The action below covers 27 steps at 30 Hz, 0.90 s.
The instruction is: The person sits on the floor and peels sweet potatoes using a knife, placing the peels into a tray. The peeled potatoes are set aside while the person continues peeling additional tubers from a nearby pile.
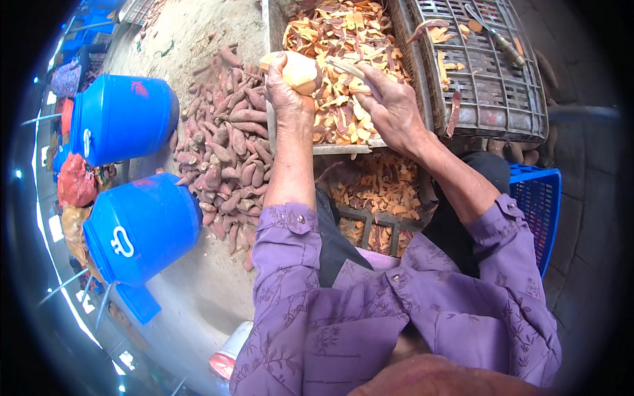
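A mostly peeled sweet potato (298,71), pale orange with some skin at its right end, is gripped in my left hand (290,91). My right hand (394,106) is closed around a light-coloured peeler or knife (345,66), whose tip points at the sweet potato across a small gap; its exact kind cannot be told. Both hands are above a crate (342,148) heaped with orange and purple peelings (354,106). Unpeeled sweet potatoes (225,153) lie piled on the floor, left of my left forearm.
Two blue plastic barrels (126,119) lie at the left. An upturned plastic crate (495,116) at the right carries a handled tool (505,47) and peel scraps. Beside my right leg is a blue basket (537,173). More peelings (384,185) lie between my legs.
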Each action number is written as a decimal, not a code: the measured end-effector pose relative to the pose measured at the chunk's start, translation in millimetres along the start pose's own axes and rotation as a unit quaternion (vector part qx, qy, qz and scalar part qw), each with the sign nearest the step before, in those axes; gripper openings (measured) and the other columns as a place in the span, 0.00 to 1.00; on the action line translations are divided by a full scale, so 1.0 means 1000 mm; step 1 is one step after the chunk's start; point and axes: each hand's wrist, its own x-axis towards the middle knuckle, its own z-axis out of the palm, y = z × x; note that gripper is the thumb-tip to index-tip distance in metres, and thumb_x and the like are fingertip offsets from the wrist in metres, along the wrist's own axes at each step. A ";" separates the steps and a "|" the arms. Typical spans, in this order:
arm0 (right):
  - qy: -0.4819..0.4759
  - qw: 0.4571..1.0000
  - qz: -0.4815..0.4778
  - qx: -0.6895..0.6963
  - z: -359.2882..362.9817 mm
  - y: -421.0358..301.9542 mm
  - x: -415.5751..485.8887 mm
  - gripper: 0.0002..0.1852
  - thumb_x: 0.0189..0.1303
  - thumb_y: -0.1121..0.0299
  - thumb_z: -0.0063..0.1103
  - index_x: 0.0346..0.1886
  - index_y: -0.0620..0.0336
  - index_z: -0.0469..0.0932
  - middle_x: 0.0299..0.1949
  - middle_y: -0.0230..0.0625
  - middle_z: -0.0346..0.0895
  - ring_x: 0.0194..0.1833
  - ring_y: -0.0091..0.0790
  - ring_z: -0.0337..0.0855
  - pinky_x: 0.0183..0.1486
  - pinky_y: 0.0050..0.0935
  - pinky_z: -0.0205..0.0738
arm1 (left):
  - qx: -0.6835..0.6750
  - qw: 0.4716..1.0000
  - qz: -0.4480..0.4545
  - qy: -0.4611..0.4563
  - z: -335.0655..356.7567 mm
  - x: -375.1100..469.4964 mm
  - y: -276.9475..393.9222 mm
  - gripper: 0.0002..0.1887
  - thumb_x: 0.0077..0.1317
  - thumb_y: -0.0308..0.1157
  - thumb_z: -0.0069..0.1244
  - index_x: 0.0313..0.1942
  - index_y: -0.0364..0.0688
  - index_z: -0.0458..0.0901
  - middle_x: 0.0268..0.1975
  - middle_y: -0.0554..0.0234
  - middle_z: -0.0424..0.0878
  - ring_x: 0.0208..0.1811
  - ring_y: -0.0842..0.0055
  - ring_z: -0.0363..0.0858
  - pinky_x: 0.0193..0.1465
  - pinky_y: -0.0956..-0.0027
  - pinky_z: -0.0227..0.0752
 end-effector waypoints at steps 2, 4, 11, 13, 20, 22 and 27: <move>0.024 1.000 -0.018 -0.002 0.010 0.006 0.011 0.19 0.60 0.71 0.51 0.56 0.61 0.70 0.25 0.47 0.78 0.24 0.36 0.79 0.25 0.33 0.75 | -0.004 0.999 -0.040 -0.001 0.002 -0.001 -0.003 0.15 0.56 0.36 0.53 0.42 0.42 0.72 0.37 0.61 0.78 0.36 0.68 0.80 0.38 0.63 0.78; -0.042 0.997 -0.005 -0.057 0.021 -0.003 0.011 0.19 0.59 0.73 0.52 0.56 0.62 0.70 0.24 0.45 0.76 0.23 0.36 0.78 0.25 0.34 0.75 | 0.011 1.000 0.025 0.014 -0.001 0.005 -0.008 0.20 0.54 0.35 0.54 0.44 0.38 0.69 0.38 0.59 0.76 0.37 0.67 0.80 0.35 0.62 0.80; -0.047 0.997 -0.012 0.062 0.035 -0.015 -0.018 0.24 0.54 0.78 0.56 0.57 0.58 0.68 0.25 0.48 0.73 0.28 0.43 0.79 0.30 0.39 0.73 | -0.034 0.997 0.017 0.066 -0.006 0.017 0.007 0.16 0.59 0.43 0.45 0.41 0.42 0.73 0.36 0.59 0.79 0.36 0.67 0.79 0.39 0.62 0.76; -0.026 0.999 0.011 0.046 0.023 -0.014 -0.011 0.24 0.54 0.76 0.57 0.57 0.59 0.68 0.24 0.49 0.73 0.27 0.45 0.79 0.31 0.39 0.72 | -0.056 0.998 0.022 0.024 -0.013 0.023 0.001 0.16 0.60 0.44 0.44 0.40 0.41 0.73 0.36 0.58 0.79 0.35 0.65 0.79 0.39 0.61 0.76; -0.037 0.994 0.028 0.103 0.057 -0.002 -0.027 0.23 0.55 0.78 0.54 0.57 0.62 0.66 0.26 0.53 0.75 0.29 0.50 0.80 0.33 0.41 0.74 | 0.019 0.996 0.022 0.079 0.003 0.006 -0.005 0.18 0.61 0.45 0.39 0.40 0.39 0.73 0.37 0.57 0.80 0.36 0.65 0.80 0.40 0.60 0.76; -0.021 0.997 -0.059 0.053 0.059 -0.004 -0.021 0.24 0.54 0.78 0.55 0.57 0.61 0.66 0.26 0.51 0.75 0.29 0.48 0.80 0.32 0.39 0.74 | -0.026 0.999 0.010 0.043 -0.010 0.015 0.001 0.18 0.61 0.46 0.39 0.39 0.40 0.74 0.36 0.58 0.80 0.35 0.66 0.80 0.38 0.61 0.76; -0.022 0.998 0.001 0.067 0.021 -0.016 -0.010 0.25 0.55 0.78 0.55 0.58 0.59 0.68 0.28 0.50 0.77 0.30 0.42 0.81 0.35 0.34 0.75 | -0.099 0.993 -0.011 0.061 -0.020 0.020 0.013 0.15 0.60 0.43 0.44 0.39 0.43 0.76 0.34 0.59 0.81 0.33 0.66 0.81 0.37 0.61 0.77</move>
